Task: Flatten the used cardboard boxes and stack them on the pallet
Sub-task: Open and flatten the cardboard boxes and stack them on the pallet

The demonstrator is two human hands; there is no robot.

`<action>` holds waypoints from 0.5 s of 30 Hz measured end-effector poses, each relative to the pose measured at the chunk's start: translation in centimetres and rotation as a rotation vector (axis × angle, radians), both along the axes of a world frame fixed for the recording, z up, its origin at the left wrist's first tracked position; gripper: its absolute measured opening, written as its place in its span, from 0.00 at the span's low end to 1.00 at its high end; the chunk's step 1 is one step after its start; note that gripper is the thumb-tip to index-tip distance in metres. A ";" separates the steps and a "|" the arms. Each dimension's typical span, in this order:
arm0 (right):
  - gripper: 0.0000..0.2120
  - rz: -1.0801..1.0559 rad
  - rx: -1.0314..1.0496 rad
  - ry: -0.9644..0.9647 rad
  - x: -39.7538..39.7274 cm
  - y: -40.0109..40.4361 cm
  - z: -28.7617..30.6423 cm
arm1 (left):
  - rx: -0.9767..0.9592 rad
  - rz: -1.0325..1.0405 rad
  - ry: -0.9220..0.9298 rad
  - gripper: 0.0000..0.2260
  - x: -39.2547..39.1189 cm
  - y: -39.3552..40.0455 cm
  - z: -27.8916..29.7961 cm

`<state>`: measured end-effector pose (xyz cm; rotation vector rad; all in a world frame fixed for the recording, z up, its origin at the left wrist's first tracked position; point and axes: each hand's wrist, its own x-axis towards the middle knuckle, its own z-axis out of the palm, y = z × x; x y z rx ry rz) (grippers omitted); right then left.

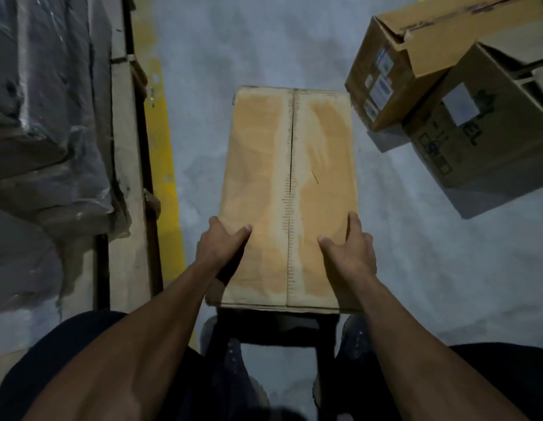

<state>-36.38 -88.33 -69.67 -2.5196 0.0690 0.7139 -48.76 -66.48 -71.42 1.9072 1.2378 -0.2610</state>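
My two hands hold a tall tan cardboard box (290,196) with a taped centre seam, still in its full shape, above the grey concrete floor (415,268) in front of my knees. My left hand (221,243) clasps the near left edge, thumb lying on the top face and fingers wrapped down the side; my right hand (350,249) grips the near right edge the same way, thumb on top and forefinger stretched along the corner. The step in hand, as I judge it, is the very start of flattening: the box is gripped, its seam closed, nothing collapsed yet. The next move likely calls for splitting that seam or turning the box to open its flaps, then pressing the walls together. Beyond my right hand, two more brown cardboard boxes (446,80) with white labels wait unflattened, one leaning on the other, close enough to crowd a swing to that side. To the left of my left hand, past a yellow painted floor line (161,165), runs a worn wooden pallet (124,165) carrying bundles wrapped in dark plastic film (45,117); whether it has bare room for flat card I cannot tell.
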 end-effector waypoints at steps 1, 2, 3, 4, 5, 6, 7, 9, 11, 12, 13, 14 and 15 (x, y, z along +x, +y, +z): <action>0.42 -0.009 -0.010 -0.025 0.4 0.1 0.1 | -0.009 -0.004 -0.012 0.35 0.3 -0.1 -0.1; 0.42 -0.011 -0.022 -0.048 0.9 0.1 0.1 | -0.020 -0.012 -0.033 0.34 0.4 -0.2 -0.2; 0.41 -0.004 -0.036 -0.057 1.4 0.2 -0.1 | -0.033 -0.026 -0.068 0.33 0.8 -0.5 -0.3; 0.41 0.008 -0.054 -0.049 1.8 0.2 -0.2 | -0.033 -0.057 -0.104 0.34 0.9 -0.8 -0.5; 0.41 0.022 -0.079 -0.035 2.1 0.0 -0.5 | -0.005 -0.111 -0.133 0.35 1.1 -1.3 -0.7; 0.41 0.034 -0.109 -0.026 2.2 -0.1 -1.0 | 0.060 -0.200 -0.132 0.37 1.4 -1.8 -0.8; 0.41 0.048 -0.139 -0.020 2.3 -0.3 -1.3 | 0.167 -0.312 -0.108 0.38 1.7 -2.3 -0.7; 0.41 0.073 -0.168 -0.024 2.3 -0.4 -1.9 | 0.405 -0.565 -0.095 0.36 2.4 -3.2 -0.3; 0.41 0.088 -0.175 -0.038 2.2 -0.4 -2.0 | 0.484 -0.818 -0.164 0.32 3.6 -4.2 0.7; 0.41 0.090 -0.178 -0.045 2.2 -0.5 -2.0 | 0.486 -0.948 -0.192 0.30 4.3 -4.7 1.1; 0.40 0.092 -0.185 -0.054 2.2 -0.4 -2.0 | 0.501 -1.081 -0.190 0.29 5.1 -5.2 1.4; 0.40 0.096 -0.195 -0.061 2.1 -0.5 -2.1 | 0.545 -1.206 -0.170 0.27 5.8 -5.5 1.5; 0.40 0.099 -0.203 -0.066 2.1 -0.4 -2.1 | 0.610 -1.315 -0.140 0.26 6.6 -5.6 1.6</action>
